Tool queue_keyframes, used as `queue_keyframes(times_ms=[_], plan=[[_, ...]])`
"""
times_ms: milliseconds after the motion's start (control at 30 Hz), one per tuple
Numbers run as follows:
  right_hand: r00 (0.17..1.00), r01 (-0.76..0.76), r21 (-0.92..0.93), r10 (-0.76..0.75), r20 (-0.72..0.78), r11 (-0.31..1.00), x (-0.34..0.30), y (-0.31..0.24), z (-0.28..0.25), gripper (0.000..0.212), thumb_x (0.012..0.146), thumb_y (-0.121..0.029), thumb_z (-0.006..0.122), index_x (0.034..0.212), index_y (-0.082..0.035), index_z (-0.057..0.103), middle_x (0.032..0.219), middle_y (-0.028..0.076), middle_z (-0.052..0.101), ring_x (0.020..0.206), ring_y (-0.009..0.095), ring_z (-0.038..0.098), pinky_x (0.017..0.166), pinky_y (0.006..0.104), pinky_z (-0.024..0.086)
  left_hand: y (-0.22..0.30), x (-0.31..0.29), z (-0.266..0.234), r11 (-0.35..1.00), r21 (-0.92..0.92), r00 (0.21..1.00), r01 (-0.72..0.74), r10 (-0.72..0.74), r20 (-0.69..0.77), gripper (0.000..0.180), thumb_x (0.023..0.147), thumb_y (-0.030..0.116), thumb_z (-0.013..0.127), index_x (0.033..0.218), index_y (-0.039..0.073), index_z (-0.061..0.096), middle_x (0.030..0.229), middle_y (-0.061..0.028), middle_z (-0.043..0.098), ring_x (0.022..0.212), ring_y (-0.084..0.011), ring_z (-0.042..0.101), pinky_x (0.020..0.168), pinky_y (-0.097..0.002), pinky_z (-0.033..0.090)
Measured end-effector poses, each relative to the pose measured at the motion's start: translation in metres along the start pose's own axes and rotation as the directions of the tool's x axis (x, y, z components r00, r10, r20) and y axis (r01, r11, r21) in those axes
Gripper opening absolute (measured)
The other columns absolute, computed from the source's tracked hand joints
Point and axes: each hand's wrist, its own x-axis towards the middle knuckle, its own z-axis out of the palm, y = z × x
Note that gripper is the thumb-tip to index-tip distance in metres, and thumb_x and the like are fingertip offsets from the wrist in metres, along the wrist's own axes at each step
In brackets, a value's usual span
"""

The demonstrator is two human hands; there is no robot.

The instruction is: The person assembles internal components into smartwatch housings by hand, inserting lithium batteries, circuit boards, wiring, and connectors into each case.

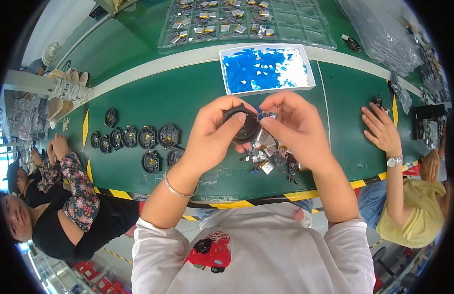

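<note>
Over the green table I hold a round black plastic housing (247, 129) in my left hand (216, 128), thumb across its face and fingers behind. Close by at its right edge, my right hand (299, 128) pinches a small blue circuit board (267, 115). A silver battery (262, 136) hangs just under the board, seemingly joined to it. Below my hands lies a loose pile of battery-and-board assemblies (267, 167) with thin wires. Left of my left forearm, several similar black housings (147, 137) rest on the table, one partly hidden by the arm.
A white-rimmed box (271, 91) with blue lining and small white pieces stands beyond my hands. Farther back lies a clear compartment tray (305, 30) of battery assemblies. A co-worker's hand (381, 128) rests at right; another person (60, 210) sits at left. Yellow-black tape (305, 195) edges the table.
</note>
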Motion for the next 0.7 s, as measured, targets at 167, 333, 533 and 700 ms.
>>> queue_keyframes(times_ms=[167, 333, 533, 700], plan=[[0.96, -0.223, -0.055, 0.23, 0.163, 0.973, 0.001, -0.016, -0.01, 0.023, 0.079, 0.001, 0.061, 0.101, 0.0, 0.054, 0.091, 0.002, 0.059, 0.077, 0.005, 0.055, 0.063, 0.0196, 0.044, -0.001, -0.001, -0.002, 0.996, -0.091, 0.999, 0.012, -0.009, 0.042, 0.013, 0.089, 0.002, 0.046, 0.095, -0.003, 0.055, 0.075, -0.0074, 0.061, 0.056, -0.0095, 0.059, 0.048, -0.0207, 0.049], [0.935, -0.262, 0.015, 0.251, 0.25, 0.965, 0.0, -0.013, -0.01, 0.023, 0.078, 0.001, 0.063, 0.1, -0.001, 0.054, 0.086, 0.001, 0.06, 0.072, 0.005, 0.056, 0.059, 0.0193, 0.044, -0.001, -0.002, -0.003, 0.998, -0.069, 1.0, -0.007, 0.009, 0.023, 0.013, 0.088, 0.0, 0.045, 0.094, -0.004, 0.056, 0.074, -0.0085, 0.062, 0.054, -0.0107, 0.059, 0.047, -0.0221, 0.048], [0.954, -0.221, 0.083, 0.198, 0.225, 0.972, 0.002, -0.011, -0.015, 0.02, 0.077, 0.001, 0.062, 0.095, -0.003, 0.054, 0.082, 0.002, 0.06, 0.069, 0.005, 0.056, 0.058, 0.0191, 0.044, -0.002, 0.002, -0.005, 0.972, -0.222, 0.997, 0.075, -0.072, 0.018, 0.014, 0.087, 0.003, 0.046, 0.093, -0.004, 0.056, 0.08, -0.0113, 0.063, 0.06, -0.0144, 0.062, 0.05, -0.0249, 0.051], [0.979, -0.157, 0.017, 0.153, 0.135, 0.988, 0.007, -0.014, -0.023, 0.012, 0.08, 0.001, 0.061, 0.09, -0.002, 0.057, 0.081, 0.002, 0.061, 0.068, 0.005, 0.055, 0.059, 0.0187, 0.044, 0.011, 0.006, -0.001, 0.92, -0.345, 0.981, 0.186, -0.156, 0.113, 0.015, 0.085, 0.006, 0.049, 0.095, -0.002, 0.056, 0.088, -0.0136, 0.063, 0.071, -0.0206, 0.065, 0.057, -0.0297, 0.055]])
